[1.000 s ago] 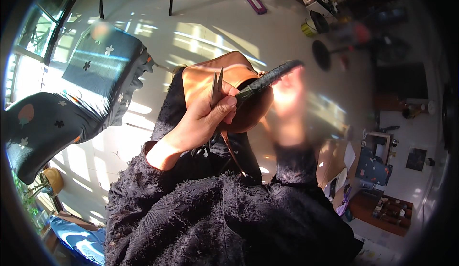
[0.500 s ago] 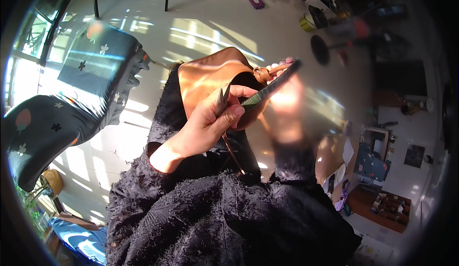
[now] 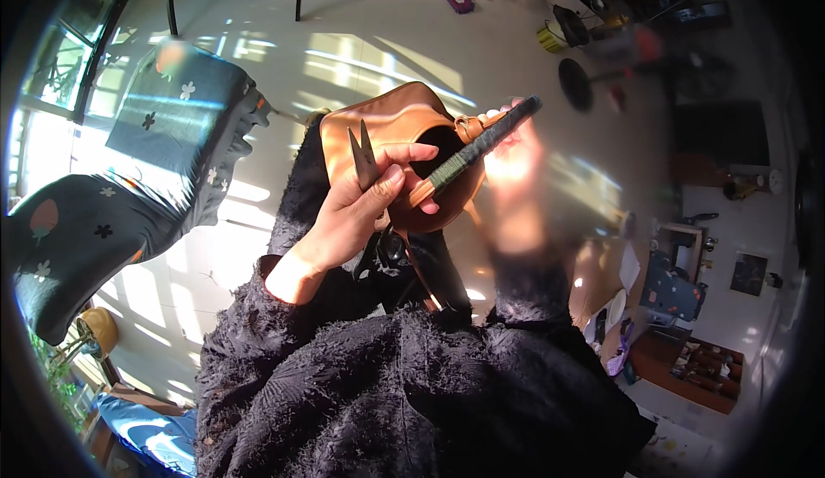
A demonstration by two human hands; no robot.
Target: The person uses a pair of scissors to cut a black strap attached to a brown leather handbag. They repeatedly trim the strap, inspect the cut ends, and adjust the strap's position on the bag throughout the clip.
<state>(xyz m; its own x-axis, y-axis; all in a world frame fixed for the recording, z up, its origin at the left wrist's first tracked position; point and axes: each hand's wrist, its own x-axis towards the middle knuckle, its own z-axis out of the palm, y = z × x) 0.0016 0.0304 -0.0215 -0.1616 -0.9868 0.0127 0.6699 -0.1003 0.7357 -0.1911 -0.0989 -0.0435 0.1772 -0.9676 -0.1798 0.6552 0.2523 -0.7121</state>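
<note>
A tan leather bag (image 3: 382, 115) rests on my lap, its dark opening facing up. Its strap handle (image 3: 494, 138) slants across the opening, wrapped in black and green cord, with bare tan leather at the lower end. In my left hand (image 3: 357, 211) is a pair of scissors (image 3: 363, 160), blades upward and slightly parted. Those left fingers reach across to the lower, green-wrapped end of the handle; whether they touch it is hard to tell. My right hand (image 3: 516, 156), blurred by glare, grips the handle's upper part from behind.
A chair with a dark flowered cover (image 3: 163, 117) stands at the left on the sunlit tiled floor (image 3: 344, 31). A yellow bin (image 3: 552, 38) and a standing fan (image 3: 577, 87) are at the far right. A brown compartment tray (image 3: 709, 375) sits at the right.
My left hand has drawn back down and left from the handle. The scissor blades now point up and show apart. More of the green wrapping and bare leather end is visible.
</note>
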